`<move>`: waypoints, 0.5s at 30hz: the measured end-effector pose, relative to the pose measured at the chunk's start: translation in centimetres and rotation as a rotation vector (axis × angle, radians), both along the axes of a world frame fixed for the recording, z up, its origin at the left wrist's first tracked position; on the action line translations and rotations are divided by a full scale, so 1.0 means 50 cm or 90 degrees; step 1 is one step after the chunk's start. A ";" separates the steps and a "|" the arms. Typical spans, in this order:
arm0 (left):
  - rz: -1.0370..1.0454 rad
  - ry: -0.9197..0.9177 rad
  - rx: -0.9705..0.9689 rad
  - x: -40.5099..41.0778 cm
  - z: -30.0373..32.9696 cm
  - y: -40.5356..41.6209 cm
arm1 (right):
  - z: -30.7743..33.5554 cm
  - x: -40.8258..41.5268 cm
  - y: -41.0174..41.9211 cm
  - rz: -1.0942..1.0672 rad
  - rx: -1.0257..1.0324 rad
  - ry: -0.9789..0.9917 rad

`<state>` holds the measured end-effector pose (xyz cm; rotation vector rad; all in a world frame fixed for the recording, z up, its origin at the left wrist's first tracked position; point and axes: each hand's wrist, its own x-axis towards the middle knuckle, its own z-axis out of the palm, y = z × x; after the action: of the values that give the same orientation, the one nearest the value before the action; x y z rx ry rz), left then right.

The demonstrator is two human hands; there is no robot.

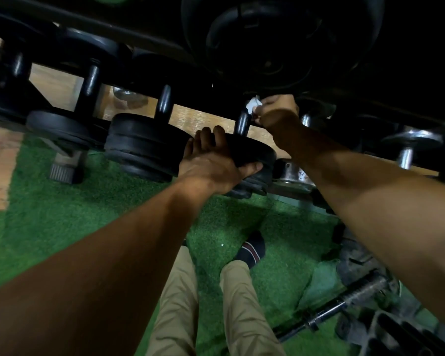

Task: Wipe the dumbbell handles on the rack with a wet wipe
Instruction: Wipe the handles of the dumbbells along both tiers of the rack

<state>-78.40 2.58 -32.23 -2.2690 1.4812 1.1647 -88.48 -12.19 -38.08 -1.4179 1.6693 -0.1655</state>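
Rack (149,34) first: a dark steel frame running across the room, with black dumbbells lined along its lower rail above green turf (70,206). One dumbbell (252,152) near the middle is the job in hand, its near plate facing outward and its glossy handle (242,123) running back toward the rail. The person's left hand (211,163) cups that near plate, fingers curled over the top edge and thumb hooked under the rim, most likely to stop the weight rolling while the bar is rubbed. The right hand (275,113) reaches in under the upper shelf, fingers bunched tight around a white wipe (252,105) and pressing it against the far end of the handle; only a crumpled corner of the wipe shows past the knuckles. Other handles to the left stand bare, so I'd judge there is plenty yet to do. Chrome dumbbells (409,145) sit further right.
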 end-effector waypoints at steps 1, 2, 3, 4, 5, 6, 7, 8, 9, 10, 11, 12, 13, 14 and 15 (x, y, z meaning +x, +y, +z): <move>-0.003 -0.001 0.002 0.000 0.001 0.000 | -0.001 0.000 -0.001 -0.028 0.018 -0.025; -0.005 -0.002 0.004 0.000 0.002 0.000 | -0.008 0.002 -0.001 -0.027 0.024 -0.032; -0.006 -0.001 0.005 0.000 0.002 0.000 | -0.021 0.002 -0.001 -0.017 0.029 -0.024; -0.007 0.002 0.005 0.000 0.003 0.000 | -0.026 0.003 0.001 -0.010 0.037 -0.017; -0.007 0.005 0.004 0.000 0.003 0.000 | -0.021 0.003 0.005 -0.009 0.058 -0.006; -0.007 0.006 0.002 -0.001 0.003 0.001 | -0.013 0.003 0.006 -0.008 0.090 -0.001; -0.007 0.005 -0.001 -0.001 0.003 0.001 | -0.001 0.003 0.010 -0.007 0.130 -0.004; -0.007 0.003 -0.003 -0.001 0.003 0.001 | 0.009 0.002 0.012 -0.005 0.173 -0.015; -0.007 0.002 -0.003 -0.001 0.002 0.001 | 0.010 0.001 0.011 -0.008 0.204 -0.017; -0.008 0.002 0.001 0.000 0.001 0.001 | 0.009 0.002 0.007 -0.011 0.216 -0.022; -0.008 0.003 0.007 0.000 0.000 0.000 | 0.009 0.002 0.005 -0.016 0.216 -0.030; -0.008 0.003 0.012 0.000 0.000 0.000 | 0.008 0.012 0.004 -0.033 0.209 -0.032; -0.009 0.003 0.014 0.000 -0.001 0.000 | 0.007 0.013 0.005 -0.045 0.206 -0.034; -0.008 0.003 0.015 -0.001 -0.001 0.000 | 0.001 0.015 0.006 -0.066 0.224 -0.044; -0.007 0.004 0.014 -0.001 -0.001 0.000 | 0.001 0.014 0.010 -0.073 0.250 -0.043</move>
<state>-78.44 2.61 -32.27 -2.2420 1.4741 1.1794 -87.80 -11.68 -38.05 -1.0139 1.6217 0.0502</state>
